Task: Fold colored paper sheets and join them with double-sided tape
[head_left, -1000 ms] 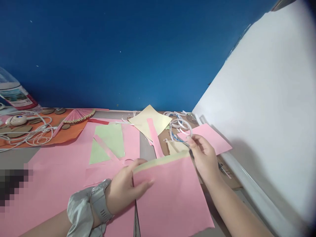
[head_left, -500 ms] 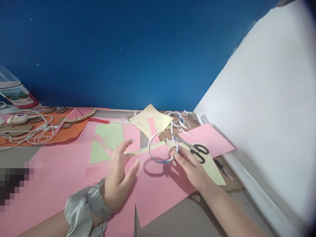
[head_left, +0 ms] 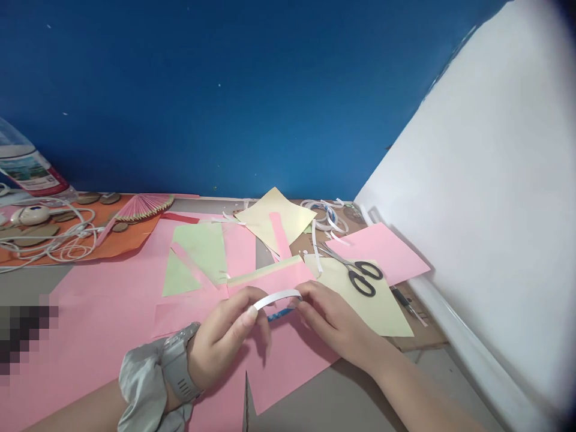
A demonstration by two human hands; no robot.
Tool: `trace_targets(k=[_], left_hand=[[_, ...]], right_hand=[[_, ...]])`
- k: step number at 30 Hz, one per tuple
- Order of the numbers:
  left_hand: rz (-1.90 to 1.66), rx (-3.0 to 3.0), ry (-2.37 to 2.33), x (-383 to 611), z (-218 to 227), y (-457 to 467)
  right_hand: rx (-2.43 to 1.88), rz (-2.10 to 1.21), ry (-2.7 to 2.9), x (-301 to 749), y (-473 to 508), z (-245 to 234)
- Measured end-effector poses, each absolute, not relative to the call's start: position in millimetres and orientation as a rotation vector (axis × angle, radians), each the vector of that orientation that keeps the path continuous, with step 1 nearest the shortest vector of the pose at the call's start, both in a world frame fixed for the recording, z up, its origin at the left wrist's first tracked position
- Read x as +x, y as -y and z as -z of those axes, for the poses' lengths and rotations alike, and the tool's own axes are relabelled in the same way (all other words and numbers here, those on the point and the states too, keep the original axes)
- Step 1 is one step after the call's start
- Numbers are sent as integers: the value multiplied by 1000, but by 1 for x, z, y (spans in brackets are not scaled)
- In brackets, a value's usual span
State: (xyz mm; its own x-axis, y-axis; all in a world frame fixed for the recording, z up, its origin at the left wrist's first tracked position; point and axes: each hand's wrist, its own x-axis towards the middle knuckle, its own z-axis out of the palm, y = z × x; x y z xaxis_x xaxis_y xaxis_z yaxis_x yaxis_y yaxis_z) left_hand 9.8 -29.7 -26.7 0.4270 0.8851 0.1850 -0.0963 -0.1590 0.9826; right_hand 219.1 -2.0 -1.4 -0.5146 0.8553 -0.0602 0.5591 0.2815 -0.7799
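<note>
Head camera: A person's left hand (head_left: 225,333) and right hand (head_left: 333,312) pinch a thin white-and-blue ring (head_left: 278,297) in their fingertips, above a pink sheet (head_left: 288,369) to the left of the scissors (head_left: 352,266). Under the scissors lies a pale yellow sheet (head_left: 382,315). Well to their left is a clear plastic bottle (head_left: 31,165), contents hard to tell, its label (head_left: 27,174) showing a landscape above red, with wording too small to read.

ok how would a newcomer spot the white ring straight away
From the blue wall, look down to the pink sheet left of the scissors. Above it, the left hand and right hand hold the white ring, partly blue. Unlike the curled white strips behind, it is held up.
</note>
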Motion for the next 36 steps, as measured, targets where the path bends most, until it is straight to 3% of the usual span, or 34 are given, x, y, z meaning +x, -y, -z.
trace_targets(k=[10, 16, 20, 25, 30, 36], left_hand=[[-883, 1445, -847, 11, 29, 30], [-746, 1362, -798, 21, 32, 33], [-726, 1181, -742, 24, 28, 35], [-713, 1067, -706, 22, 26, 31], [-835, 1058, -573, 22, 29, 29], [-918, 1151, -540, 18, 19, 27]], right_hand=[[-1102, -1036, 2234, 221, 5, 7], [-756, -377, 2208, 212, 6, 22], [-732, -187, 2218, 208, 6, 21], [-815, -296, 2127, 212, 1, 23], [-1172, -195, 1848, 226, -11, 23], [-1118, -813, 2077, 231, -7, 14]])
